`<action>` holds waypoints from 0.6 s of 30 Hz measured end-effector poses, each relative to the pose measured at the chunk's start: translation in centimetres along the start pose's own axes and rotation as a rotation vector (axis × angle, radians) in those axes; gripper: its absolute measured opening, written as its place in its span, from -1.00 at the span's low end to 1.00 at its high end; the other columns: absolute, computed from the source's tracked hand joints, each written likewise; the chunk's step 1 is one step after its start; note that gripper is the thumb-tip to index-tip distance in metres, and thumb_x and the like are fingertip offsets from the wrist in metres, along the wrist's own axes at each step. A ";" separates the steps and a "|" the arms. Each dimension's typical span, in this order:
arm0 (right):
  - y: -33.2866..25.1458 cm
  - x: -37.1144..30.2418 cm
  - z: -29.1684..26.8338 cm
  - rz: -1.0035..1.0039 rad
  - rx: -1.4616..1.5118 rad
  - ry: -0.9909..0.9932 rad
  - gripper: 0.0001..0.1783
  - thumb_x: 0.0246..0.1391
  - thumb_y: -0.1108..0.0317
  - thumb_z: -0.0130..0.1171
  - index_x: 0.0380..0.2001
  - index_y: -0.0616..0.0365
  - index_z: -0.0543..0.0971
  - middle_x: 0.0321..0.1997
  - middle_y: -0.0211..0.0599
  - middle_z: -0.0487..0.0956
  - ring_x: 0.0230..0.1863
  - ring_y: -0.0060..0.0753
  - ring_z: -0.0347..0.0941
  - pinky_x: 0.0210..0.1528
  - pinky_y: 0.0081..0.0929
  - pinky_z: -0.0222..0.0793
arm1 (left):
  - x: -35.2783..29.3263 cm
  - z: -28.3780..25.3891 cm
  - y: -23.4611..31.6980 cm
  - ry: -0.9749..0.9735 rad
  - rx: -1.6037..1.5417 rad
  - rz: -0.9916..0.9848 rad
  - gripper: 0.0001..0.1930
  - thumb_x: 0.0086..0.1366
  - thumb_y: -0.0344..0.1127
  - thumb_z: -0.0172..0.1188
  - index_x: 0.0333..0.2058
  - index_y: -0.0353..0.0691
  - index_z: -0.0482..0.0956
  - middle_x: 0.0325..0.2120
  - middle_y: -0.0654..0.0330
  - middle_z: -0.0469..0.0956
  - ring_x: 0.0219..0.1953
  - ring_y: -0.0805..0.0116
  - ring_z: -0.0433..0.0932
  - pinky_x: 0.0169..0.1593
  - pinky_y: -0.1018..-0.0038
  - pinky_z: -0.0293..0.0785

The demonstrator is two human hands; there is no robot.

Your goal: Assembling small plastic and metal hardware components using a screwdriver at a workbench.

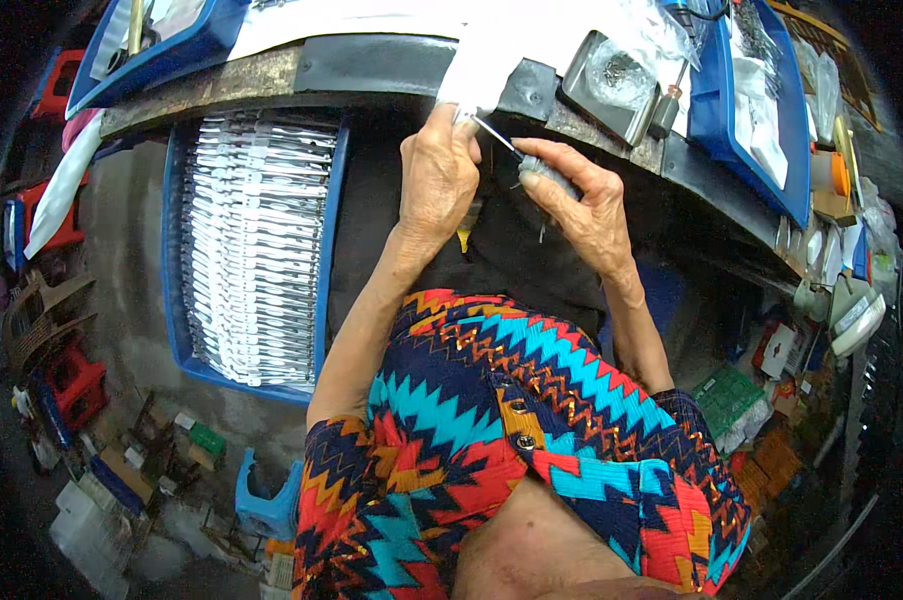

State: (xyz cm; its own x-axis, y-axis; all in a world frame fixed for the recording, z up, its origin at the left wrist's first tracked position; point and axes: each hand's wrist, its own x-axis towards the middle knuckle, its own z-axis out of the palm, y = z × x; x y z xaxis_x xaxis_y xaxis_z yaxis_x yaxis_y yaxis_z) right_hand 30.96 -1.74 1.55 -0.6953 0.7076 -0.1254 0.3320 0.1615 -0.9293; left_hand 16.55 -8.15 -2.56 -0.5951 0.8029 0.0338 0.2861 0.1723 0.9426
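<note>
My left hand [440, 175] is closed at the bench's front edge, its fingertips pinching a small pale part [463, 115] that is mostly covered and washed out by glare. My right hand [584, 205] wraps round the grey handle of a screwdriver [499, 136]. Its thin metal shaft points up and left, and the tip meets the part at my left fingertips. Below and left of my hands, a blue tray [334, 225] holds rows of slim white and metal strips [257, 250], stacked closely side by side.
On the bench [222, 97] to the right are a dark metal dish [584, 92] with small bits in a clear bag and a second screwdriver [667, 108]. Beyond stands a blue bin [710, 110]; another blue bin [207, 45] sits at left. A blue stool [262, 500] stands on the floor.
</note>
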 end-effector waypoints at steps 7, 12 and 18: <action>-1.6 0.5 -0.7 -0.345 -0.336 0.023 -0.68 -0.10 0.44 0.14 -0.19 0.24 0.48 -0.37 -0.02 0.52 -0.39 -0.14 0.49 -0.33 -0.41 0.38 | -0.1 0.6 -0.1 0.120 0.107 0.204 -0.89 0.22 -0.47 -0.13 -0.38 -0.37 0.36 -0.72 0.00 0.40 -0.67 0.09 0.45 -0.60 0.30 0.31; -2.8 0.3 0.0 -0.440 -0.830 -0.044 -0.61 -0.15 0.49 0.10 -0.13 0.17 0.41 -0.56 -0.21 0.32 -0.57 -0.21 0.40 -0.60 -0.39 0.33 | -0.5 0.8 -0.7 0.106 0.161 0.184 -0.87 0.17 -0.54 -0.09 -0.28 -0.42 0.32 -0.61 -0.18 0.40 -0.52 -0.17 0.43 -0.51 0.14 0.32; -2.7 0.3 -0.5 -0.593 -0.954 -0.111 -0.55 -0.17 0.45 0.09 -0.09 0.18 0.38 -0.58 -0.28 0.28 -0.64 -0.38 0.37 -0.70 -0.48 0.26 | -0.7 1.2 -0.4 0.087 0.138 0.196 -0.87 0.17 -0.53 -0.05 -0.29 -0.42 0.30 -0.57 -0.23 0.43 -0.50 -0.21 0.45 -0.51 0.15 0.37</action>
State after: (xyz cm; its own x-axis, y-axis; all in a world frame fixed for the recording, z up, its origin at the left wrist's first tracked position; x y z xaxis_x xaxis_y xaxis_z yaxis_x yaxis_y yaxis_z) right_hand 30.18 -1.58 4.20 -0.9423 0.2866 0.1732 0.2482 0.9450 -0.2132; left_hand 17.75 -8.07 -3.34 -0.5791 0.7775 0.2454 0.4985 0.0994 0.8612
